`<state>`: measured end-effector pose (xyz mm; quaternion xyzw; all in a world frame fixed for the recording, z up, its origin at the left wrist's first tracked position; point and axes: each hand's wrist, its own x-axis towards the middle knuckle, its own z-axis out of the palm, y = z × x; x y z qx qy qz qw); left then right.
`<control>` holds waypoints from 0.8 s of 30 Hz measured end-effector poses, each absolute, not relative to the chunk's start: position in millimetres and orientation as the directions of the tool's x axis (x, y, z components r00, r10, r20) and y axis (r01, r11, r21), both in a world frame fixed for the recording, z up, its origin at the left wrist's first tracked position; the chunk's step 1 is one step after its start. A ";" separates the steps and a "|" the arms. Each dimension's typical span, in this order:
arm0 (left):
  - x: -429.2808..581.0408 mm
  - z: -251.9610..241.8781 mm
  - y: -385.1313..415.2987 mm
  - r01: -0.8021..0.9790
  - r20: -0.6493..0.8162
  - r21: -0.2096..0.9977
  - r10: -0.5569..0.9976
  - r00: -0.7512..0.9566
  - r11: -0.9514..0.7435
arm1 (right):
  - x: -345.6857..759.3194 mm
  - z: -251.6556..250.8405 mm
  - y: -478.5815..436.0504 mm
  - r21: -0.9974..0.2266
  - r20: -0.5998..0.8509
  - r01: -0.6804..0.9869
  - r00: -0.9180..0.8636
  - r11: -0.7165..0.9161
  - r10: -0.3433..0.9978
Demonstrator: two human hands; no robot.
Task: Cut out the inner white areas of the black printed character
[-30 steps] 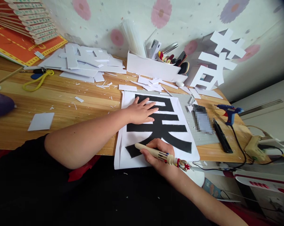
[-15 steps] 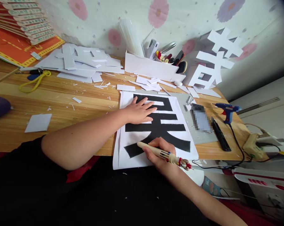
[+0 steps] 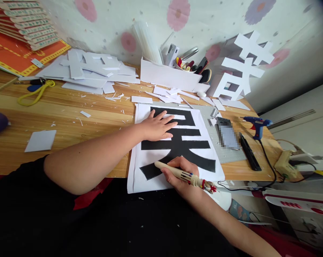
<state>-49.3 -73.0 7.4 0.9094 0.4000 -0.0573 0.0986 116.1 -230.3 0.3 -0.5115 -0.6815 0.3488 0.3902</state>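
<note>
- The right hand [image 3: 183, 175] has a narrow grip, thumb and fingers closed round a thick cream pen [image 3: 174, 172].
- Just ahead of that grip, the pen's tip is at a lower-left stroke of the black character [image 3: 177, 145]; from here I can't tell whether it touches.
- The left hand [image 3: 158, 127] grasps nothing: its fingers fan wide, palm down on the character's upper part.
- Both hands are over the white sheet [image 3: 150, 156], which lies under them on the worktop [image 3: 102, 121].
- Well right of both grips sits a blue glue gun [image 3: 258, 123].
</note>
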 end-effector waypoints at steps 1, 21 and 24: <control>-49.3 7.3 -73.0 0.738 -0.181 0.134 0.716 0.674 -0.661 | 115.9 0.8 -230.5 -0.873 0.173 0.430 -0.171 0.231 0.970; -48.5 9.8 -73.5 0.745 -0.207 0.122 0.717 0.665 -0.656 | 135.9 -11.7 -225.6 -0.876 0.171 0.463 0.042 0.133 0.984; -48.5 9.7 -73.5 0.745 -0.201 0.117 0.719 0.666 -0.657 | 137.3 -11.7 -223.9 -0.879 0.164 0.463 0.065 0.116 0.984</control>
